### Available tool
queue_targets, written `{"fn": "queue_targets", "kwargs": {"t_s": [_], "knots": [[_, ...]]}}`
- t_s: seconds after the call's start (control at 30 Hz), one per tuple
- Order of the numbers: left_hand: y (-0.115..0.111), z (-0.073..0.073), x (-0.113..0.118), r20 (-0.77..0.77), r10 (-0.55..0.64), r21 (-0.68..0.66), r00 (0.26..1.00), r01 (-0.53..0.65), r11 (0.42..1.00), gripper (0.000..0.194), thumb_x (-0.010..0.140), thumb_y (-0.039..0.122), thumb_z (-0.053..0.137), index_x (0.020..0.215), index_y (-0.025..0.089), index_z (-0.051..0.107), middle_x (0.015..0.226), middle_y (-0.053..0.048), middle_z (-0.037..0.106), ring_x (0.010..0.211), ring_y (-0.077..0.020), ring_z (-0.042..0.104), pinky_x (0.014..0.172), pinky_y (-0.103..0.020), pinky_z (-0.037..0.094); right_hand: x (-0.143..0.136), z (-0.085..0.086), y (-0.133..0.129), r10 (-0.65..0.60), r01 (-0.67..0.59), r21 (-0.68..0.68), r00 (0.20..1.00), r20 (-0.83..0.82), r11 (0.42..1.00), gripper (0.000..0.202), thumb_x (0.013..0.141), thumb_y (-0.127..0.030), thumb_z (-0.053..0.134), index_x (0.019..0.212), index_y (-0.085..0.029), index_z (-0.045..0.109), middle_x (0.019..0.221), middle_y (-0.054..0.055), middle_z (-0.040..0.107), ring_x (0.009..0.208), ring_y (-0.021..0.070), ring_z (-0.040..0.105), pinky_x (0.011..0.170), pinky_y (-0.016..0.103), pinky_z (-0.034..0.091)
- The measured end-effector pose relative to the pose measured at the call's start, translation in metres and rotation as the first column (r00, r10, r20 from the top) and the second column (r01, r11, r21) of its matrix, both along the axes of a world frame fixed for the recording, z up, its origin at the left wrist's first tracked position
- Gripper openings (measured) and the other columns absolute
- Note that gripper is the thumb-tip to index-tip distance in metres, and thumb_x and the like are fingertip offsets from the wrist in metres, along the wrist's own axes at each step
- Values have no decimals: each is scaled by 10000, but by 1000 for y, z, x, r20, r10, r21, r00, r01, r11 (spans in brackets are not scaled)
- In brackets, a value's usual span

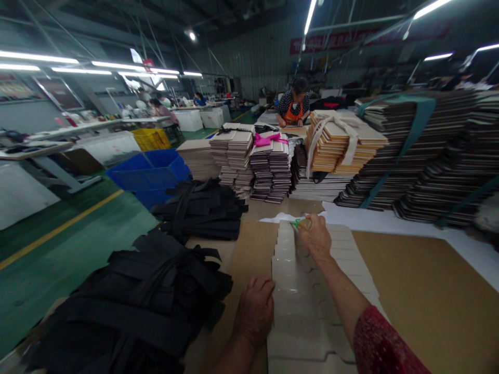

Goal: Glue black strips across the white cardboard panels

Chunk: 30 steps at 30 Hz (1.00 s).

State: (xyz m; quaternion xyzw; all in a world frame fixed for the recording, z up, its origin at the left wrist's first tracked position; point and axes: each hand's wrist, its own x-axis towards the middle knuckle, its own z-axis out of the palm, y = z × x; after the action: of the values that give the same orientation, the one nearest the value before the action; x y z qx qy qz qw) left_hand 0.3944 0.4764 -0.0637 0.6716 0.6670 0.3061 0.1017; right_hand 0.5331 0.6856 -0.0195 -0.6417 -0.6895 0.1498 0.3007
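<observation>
Pale grey-beige card pieces point(290, 311) lie overlapping in long rows on a brown board, with wet-looking shiny patches along the left strip. At the far end of the rows my right hand point(316, 238) is closed around a small tan tool point(304, 224) with a green tip, perhaps a brush; its exact kind is unclear. The green tip is at the far edge of the left strip. My left hand point(255, 306) rests at the left edge of the cards, fingers curled together, and what lies under the fingertips is hidden.
Bundles of black strips point(156, 301) lie at the left. Beyond the cards stand tied stacks of panels point(271, 171), some with orange edges point(339, 145), and tall dark stacks point(413, 145). A blue crate point(152, 174) is at far left. A co-worker point(293, 106) works opposite.
</observation>
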Motion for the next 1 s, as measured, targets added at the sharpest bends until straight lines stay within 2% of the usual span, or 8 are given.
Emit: {"fn": "queue_targets", "kwargs": {"t_s": [0.13, 0.37, 0.57, 0.73, 0.87, 1.0], "knots": [[1, -2, 0, -10, 8, 18, 1000, -8, 1000, 382, 790, 7, 451, 1052, 191, 659, 1058, -69, 653, 995, -230, 543, 899, -400, 502, -3, 1, -2, 58, -58, 8, 998, 30, 998, 233, 842, -359, 575, 1056, -280, 532, 1096, 0, 536, 896, 165, 565, 679, 284, 373], [1, -4, -1, 7, -6, 22, 1000, 6, 1000, 396, 781, -15, 458, 1050, 203, 652, 1049, -57, 647, 997, -219, 533, 902, -380, 495, 22, 3, 3, -31, 31, 3, 997, 69, 1000, 253, 852, -373, 559, 1080, -266, 532, 1105, 17, 522, 852, 171, 559, 649, 293, 354], [1, -7, -1, 7, 0, 18, 1000, 0, 1000, 383, 798, -9, 454, 1055, 196, 649, 1049, -63, 646, 989, -225, 536, 902, -397, 493, 23, 3, 4, 8, -8, -3, 997, 73, 1000, 249, 836, -375, 577, 1065, -285, 545, 1087, -4, 529, 845, 157, 557, 654, 283, 354], [2, -5, -1, -10, 5, 34, 1000, -5, 999, 374, 797, -6, 462, 1050, 194, 652, 1044, -62, 652, 987, -223, 542, 900, -394, 498, 30, 5, 2, -21, 22, -7, 997, 68, 1000, 249, 847, -387, 557, 1070, -278, 536, 1094, -1, 525, 837, 162, 557, 643, 290, 351], [1, -3, 0, -18, 0, 30, 1000, 0, 1000, 389, 784, -12, 463, 1052, 196, 654, 1046, -60, 655, 987, -221, 545, 903, -390, 501, 27, 5, -1, 22, -22, 1, 997, 75, 1000, 257, 836, -392, 580, 1069, -292, 542, 1084, -12, 531, 873, 158, 559, 665, 281, 362], [1, -3, -1, -18, 7, 27, 1000, -7, 1000, 388, 795, 2, 455, 1056, 206, 656, 1047, -61, 657, 987, -223, 555, 900, -401, 508, 31, 4, 0, -35, 35, 0, 996, 80, 999, 276, 847, -380, 558, 1102, -276, 537, 1105, 11, 520, 878, 168, 557, 660, 288, 363]]}}
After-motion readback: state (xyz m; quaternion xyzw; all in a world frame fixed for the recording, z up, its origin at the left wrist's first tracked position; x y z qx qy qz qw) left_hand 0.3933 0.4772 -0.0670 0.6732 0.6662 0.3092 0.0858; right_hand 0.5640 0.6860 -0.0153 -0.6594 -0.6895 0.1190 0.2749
